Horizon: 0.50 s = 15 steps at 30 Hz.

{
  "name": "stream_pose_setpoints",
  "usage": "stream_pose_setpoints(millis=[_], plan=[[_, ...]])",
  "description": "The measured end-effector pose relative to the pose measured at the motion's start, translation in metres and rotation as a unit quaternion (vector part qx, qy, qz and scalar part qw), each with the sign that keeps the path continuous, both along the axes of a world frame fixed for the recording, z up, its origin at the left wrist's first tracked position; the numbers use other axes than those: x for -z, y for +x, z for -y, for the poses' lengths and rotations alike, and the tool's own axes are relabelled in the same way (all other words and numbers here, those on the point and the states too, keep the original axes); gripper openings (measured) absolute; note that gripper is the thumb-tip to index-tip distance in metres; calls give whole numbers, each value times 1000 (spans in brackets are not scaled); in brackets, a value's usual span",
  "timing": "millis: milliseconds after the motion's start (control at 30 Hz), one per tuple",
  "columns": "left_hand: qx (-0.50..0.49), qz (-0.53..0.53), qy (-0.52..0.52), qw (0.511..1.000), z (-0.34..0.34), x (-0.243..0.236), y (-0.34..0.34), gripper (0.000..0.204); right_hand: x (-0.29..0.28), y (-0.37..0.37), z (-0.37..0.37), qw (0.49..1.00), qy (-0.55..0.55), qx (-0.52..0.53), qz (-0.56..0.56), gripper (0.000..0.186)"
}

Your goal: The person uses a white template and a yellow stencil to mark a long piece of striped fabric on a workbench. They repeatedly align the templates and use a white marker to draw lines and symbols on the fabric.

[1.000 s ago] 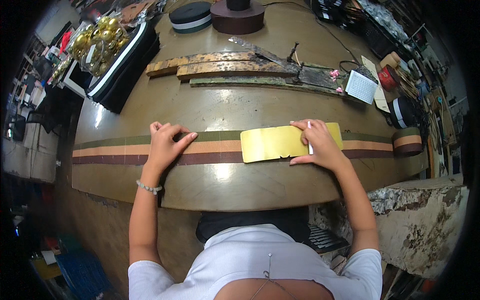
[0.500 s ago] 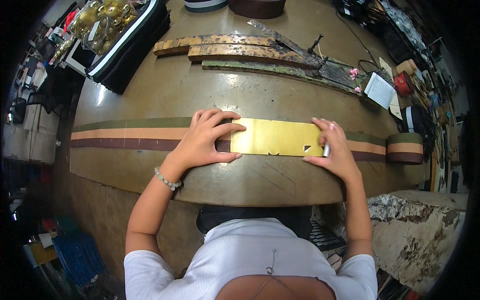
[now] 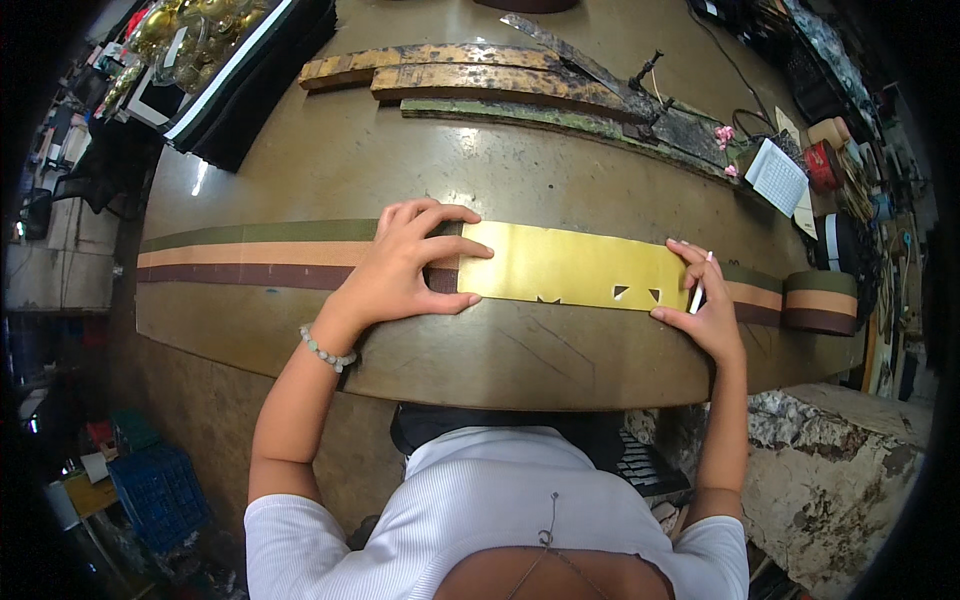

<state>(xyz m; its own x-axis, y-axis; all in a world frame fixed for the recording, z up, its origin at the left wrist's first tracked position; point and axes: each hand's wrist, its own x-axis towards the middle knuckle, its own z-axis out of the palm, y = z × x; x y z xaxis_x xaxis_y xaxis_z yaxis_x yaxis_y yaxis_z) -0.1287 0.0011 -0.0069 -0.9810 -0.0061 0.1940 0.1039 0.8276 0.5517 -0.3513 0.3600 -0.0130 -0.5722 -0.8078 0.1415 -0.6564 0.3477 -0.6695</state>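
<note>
A yellow template [image 3: 560,262] with small triangular cut-outs lies on a long green, tan and dark maroon striped strap [image 3: 250,250]. My left hand [image 3: 410,265], with a bead bracelet, grips the template's left end, fingers spread across its edges and pressing. My right hand [image 3: 710,310] holds a thin white stick-like marker [image 3: 699,290] and grips the template's right end with fingertips. The rest of the strap forms an upright roll [image 3: 820,300] at the right.
Worn wooden bars with a metal blade [image 3: 470,85] lie across the table [image 3: 520,360]. Black strap stacks and bagged gold baubles [image 3: 205,35] sit at back left. A white notepad [image 3: 775,175], cord, spools and clutter line the right.
The template has shifted right and lies more level. My left hand has moved right from the bare strap onto the template's left end; my right hand has slid right to its right end.
</note>
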Motion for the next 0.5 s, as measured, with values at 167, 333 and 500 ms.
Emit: stream_pose_setpoints(millis=[167,333,500], plan=[[2,9,12,1000,1,-3,-1,43,4,0,-2,1000,4,-3,-18,55],[14,17,-52,998,-6,-17,-3,39,-12,5,3,997,-52,62,13,48],[15,-41,-171,984,-46,-20,-12,29,-20,72,30,939,-266,198,89,43]])
